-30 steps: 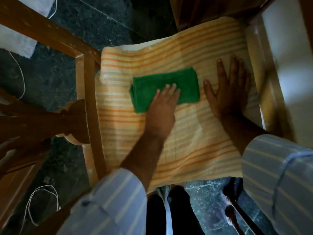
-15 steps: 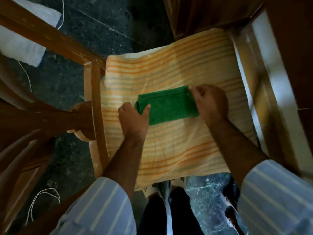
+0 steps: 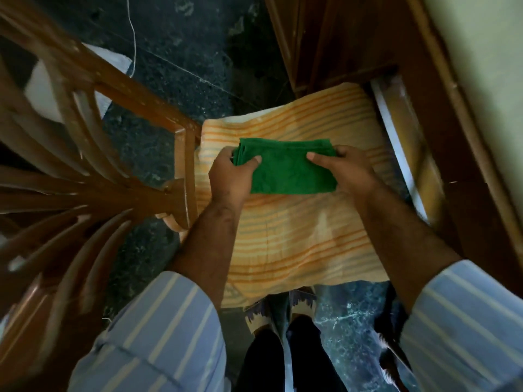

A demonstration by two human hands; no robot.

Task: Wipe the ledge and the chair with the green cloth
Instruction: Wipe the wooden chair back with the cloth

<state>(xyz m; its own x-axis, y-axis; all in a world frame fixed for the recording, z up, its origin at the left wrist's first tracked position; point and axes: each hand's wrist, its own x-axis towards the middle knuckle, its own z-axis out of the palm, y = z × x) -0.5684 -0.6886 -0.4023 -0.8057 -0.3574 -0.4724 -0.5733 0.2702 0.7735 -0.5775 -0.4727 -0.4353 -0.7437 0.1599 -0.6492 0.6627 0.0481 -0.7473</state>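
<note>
The folded green cloth (image 3: 288,169) is held just above a chair seat covered with an orange-striped towel (image 3: 297,236). My left hand (image 3: 232,176) grips the cloth's left folded edge, thumb on top. My right hand (image 3: 348,171) pinches its right edge. The chair's wooden frame (image 3: 185,165) runs along the seat's left side, with curved back slats at the far left. A pale ledge (image 3: 402,154) runs beside the seat on the right, under a wooden frame.
Dark green marble floor (image 3: 184,60) lies beyond and beneath the seat. A white cloth (image 3: 45,91) and a thin white cord lie on the floor at upper left. My feet (image 3: 280,315) stand just in front of the seat. A wooden panel rises at the top right.
My left hand slid off the top of the cloth to its left edge. My right hand left the towel and took the right edge. Both hands have raised the cloth slightly.
</note>
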